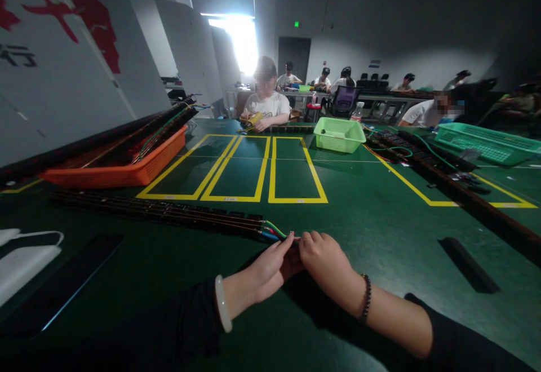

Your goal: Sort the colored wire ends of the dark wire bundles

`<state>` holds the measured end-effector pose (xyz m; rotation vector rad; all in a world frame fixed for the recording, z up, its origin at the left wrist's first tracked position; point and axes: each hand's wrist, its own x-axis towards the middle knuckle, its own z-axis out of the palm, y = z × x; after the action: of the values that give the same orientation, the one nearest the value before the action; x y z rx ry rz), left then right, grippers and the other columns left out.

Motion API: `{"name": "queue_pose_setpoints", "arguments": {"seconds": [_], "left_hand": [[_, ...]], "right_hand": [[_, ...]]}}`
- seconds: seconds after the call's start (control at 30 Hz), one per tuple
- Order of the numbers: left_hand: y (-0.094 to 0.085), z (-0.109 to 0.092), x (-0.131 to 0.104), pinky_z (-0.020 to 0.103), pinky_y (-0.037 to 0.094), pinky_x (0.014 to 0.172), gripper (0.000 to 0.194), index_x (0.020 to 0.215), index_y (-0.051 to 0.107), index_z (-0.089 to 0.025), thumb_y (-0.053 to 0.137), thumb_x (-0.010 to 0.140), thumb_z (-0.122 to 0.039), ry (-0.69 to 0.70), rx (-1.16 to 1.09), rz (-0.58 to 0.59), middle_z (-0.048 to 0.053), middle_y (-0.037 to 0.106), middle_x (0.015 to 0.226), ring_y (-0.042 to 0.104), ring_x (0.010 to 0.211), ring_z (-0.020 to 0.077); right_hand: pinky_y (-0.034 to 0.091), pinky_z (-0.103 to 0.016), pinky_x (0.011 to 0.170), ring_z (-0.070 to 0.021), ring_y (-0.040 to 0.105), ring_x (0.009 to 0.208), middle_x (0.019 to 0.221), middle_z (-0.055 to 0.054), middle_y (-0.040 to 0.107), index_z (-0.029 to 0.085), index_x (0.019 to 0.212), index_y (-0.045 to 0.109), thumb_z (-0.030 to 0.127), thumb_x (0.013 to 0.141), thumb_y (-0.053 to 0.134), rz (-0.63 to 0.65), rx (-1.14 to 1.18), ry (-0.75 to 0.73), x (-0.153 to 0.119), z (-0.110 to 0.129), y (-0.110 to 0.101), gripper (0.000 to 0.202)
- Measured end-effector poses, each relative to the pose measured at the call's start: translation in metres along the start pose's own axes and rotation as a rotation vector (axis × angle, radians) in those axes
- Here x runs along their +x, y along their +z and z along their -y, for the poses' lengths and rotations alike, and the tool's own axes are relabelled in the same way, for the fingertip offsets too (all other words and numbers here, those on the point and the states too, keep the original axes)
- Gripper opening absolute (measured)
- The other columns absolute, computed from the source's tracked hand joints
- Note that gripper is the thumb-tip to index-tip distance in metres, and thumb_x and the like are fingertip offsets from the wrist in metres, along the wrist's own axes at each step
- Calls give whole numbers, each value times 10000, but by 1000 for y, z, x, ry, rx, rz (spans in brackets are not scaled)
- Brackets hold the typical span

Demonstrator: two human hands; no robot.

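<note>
A long black strip assembly (169, 212) lies across the green table, with coloured wires (274, 230) coming out of its right end. My left hand (270, 268), with a pale bangle at the wrist, pinches the wires between thumb and fingers. Right beside it, my right hand (323, 259), wearing a dark beaded bracelet, is closed on the wire ends. The fingertips of both hands meet, and the very ends of the wires are hidden between them.
An orange basket (156, 160) with wired strips stands at the left, a light green basket (339, 135) further back. A phone-like dark slab (71, 282) lies near left. A black piece (469, 265) and long strips (460, 183) lie right. A person (268, 104) sits opposite.
</note>
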<state>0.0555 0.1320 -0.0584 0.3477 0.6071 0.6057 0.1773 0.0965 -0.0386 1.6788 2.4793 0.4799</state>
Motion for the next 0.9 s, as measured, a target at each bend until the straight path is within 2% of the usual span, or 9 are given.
{"name": "queue_pose_setpoints", "arguments": {"seconds": [0.13, 0.3, 0.37, 0.47, 0.53, 0.63, 0.73, 0.9], "left_hand": [[-3, 1, 3, 298, 432, 890, 65, 867, 583, -135, 539, 860, -182, 13, 10, -32, 55, 643, 910, 605, 897, 145], [-4, 0, 3, 267, 436, 829, 80, 863, 590, -129, 536, 862, -188, 5, 25, -31, 52, 646, 858, 608, 856, 133], [-3, 0, 3, 262, 433, 805, 80, 863, 591, -133, 534, 864, -190, 0, 24, -42, 48, 647, 837, 609, 836, 130], [-5, 1, 4, 268, 434, 782, 108, 817, 586, -139, 514, 875, -196, 9, 16, -36, 36, 644, 786, 606, 771, 124], [-6, 1, 5, 280, 436, 795, 138, 784, 583, -136, 516, 875, -213, 11, 15, -16, 35, 642, 766, 605, 752, 128], [-8, 1, 5, 294, 442, 814, 156, 792, 594, -123, 530, 868, -244, 7, 41, 23, 52, 649, 796, 609, 767, 141], [-9, 1, 5, 287, 451, 794, 179, 827, 607, -115, 528, 869, -269, 5, 81, 47, 67, 653, 830, 608, 766, 142], [-6, 2, 4, 312, 432, 895, 235, 844, 614, -114, 470, 898, -292, -16, 105, 83, 98, 659, 910, 606, 899, 168]], "right_hand": [[450, -308, 567, -197, 563, 710, 859, -130, 618, 79, 976, 623, 31, 824, 472, -67, -44, -45, -2, 6, 2, 219], [470, -322, 614, -207, 577, 757, 975, -170, 621, 53, 1056, 611, 29, 817, 471, -48, -64, -58, -5, 9, 3, 278], [472, -322, 645, -208, 584, 781, 1005, -173, 621, 54, 1083, 604, 34, 813, 481, -44, -36, -61, -5, 8, -1, 298], [462, -303, 658, -196, 596, 770, 927, -128, 640, 102, 1028, 634, 80, 824, 505, -24, 61, -42, -6, 0, -15, 242], [449, -288, 637, -191, 607, 750, 838, -95, 643, 144, 930, 660, 151, 861, 495, -1, 130, 19, -7, -8, -28, 179], [437, -282, 584, -201, 629, 707, 756, -77, 646, 175, 808, 666, 312, 912, 447, 83, 199, 132, -11, -19, -44, 278], [439, -283, 542, -218, 644, 656, 734, -75, 663, 177, 824, 658, 417, 892, 468, 184, 211, 164, -17, -21, -50, 314], [468, -280, 568, -236, 667, 718, 839, -122, 687, 120, 972, 628, 277, 790, 619, 278, 194, 109, -22, -12, -48, 240]]}}
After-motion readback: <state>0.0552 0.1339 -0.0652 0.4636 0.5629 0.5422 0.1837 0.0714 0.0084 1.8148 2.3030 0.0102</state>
